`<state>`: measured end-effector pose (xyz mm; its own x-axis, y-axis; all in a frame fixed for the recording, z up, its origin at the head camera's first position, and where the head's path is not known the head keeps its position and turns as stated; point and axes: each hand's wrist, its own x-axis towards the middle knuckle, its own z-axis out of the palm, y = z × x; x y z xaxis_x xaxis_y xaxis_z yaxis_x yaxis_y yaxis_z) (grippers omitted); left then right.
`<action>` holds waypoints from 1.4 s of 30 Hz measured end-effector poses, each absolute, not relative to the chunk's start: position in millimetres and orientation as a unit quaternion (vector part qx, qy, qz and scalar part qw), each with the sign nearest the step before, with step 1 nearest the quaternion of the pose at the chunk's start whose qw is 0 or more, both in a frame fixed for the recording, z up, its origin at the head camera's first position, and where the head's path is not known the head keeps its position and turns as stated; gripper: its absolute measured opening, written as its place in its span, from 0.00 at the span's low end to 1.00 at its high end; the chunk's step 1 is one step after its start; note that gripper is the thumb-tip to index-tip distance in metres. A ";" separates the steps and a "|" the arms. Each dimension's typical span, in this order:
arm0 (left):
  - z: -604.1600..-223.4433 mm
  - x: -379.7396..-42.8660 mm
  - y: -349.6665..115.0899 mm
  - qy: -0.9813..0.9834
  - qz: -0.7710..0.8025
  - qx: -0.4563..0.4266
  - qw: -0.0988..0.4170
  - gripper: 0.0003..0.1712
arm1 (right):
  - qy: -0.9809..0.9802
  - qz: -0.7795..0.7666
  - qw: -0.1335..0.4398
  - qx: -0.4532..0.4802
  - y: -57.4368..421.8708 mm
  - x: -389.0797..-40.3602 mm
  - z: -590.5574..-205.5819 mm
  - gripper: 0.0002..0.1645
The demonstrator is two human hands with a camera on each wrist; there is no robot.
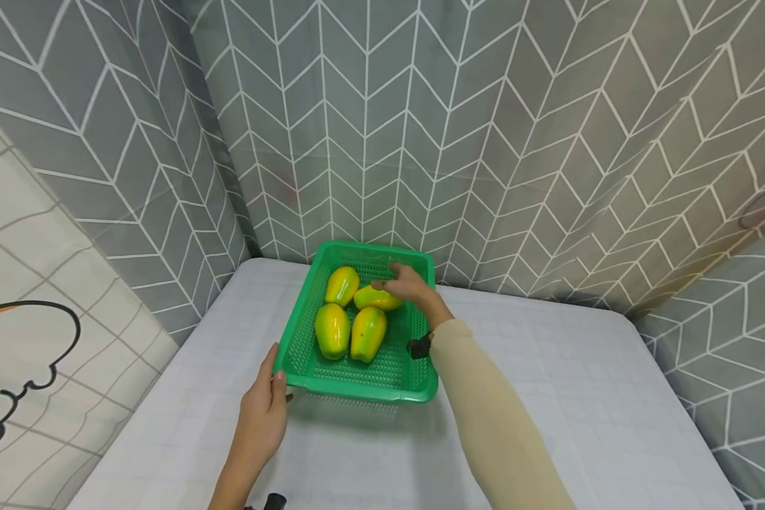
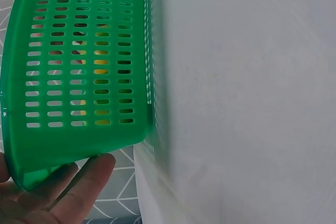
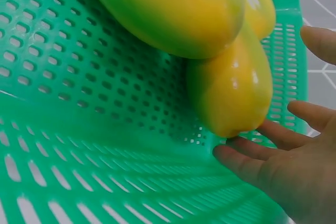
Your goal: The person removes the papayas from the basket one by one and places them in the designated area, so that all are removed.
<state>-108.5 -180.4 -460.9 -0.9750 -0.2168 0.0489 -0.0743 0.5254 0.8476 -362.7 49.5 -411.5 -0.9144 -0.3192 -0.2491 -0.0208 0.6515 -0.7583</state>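
Observation:
A green plastic basket [image 1: 357, 388] with slotted walls stands on the white-covered table, holding several glossy yellow-green papayas [image 1: 332, 331]. At the front left corner my left hand [image 1: 264, 414] grips the rim, thumb on top and fingers beneath; the left wrist view shows those fingers [image 2: 92, 182] under the basket's lip. My right hand [image 1: 414, 287] reaches inside, over the back right papaya [image 1: 382, 300]. In the right wrist view its fingers [image 3: 241, 162] are extended, with the tips right at the rounded end of that papaya [image 3: 233, 93], and the thumb stands apart.
White cloth covers the table [image 1: 574, 397] around the basket. Grey curtains [image 1: 370, 142] with white chevron lines hang close behind the basket and at both sides. A white tiled-pattern sheet [image 1: 32, 262] with a black outline drawing hangs at the left.

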 end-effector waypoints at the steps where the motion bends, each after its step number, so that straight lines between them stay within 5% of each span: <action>1: -460.7 -108.4 -180.8 -0.870 -0.480 0.084 0.074 0.34 | 0.889 -0.409 0.184 -0.093 48.7 -363.8 -413.1 0.51; 42: -464.6 -111.5 -181.4 -0.867 -0.485 0.077 0.086 0.33 | 0.888 -0.418 0.182 -0.060 33.7 -366.9 -437.1 0.53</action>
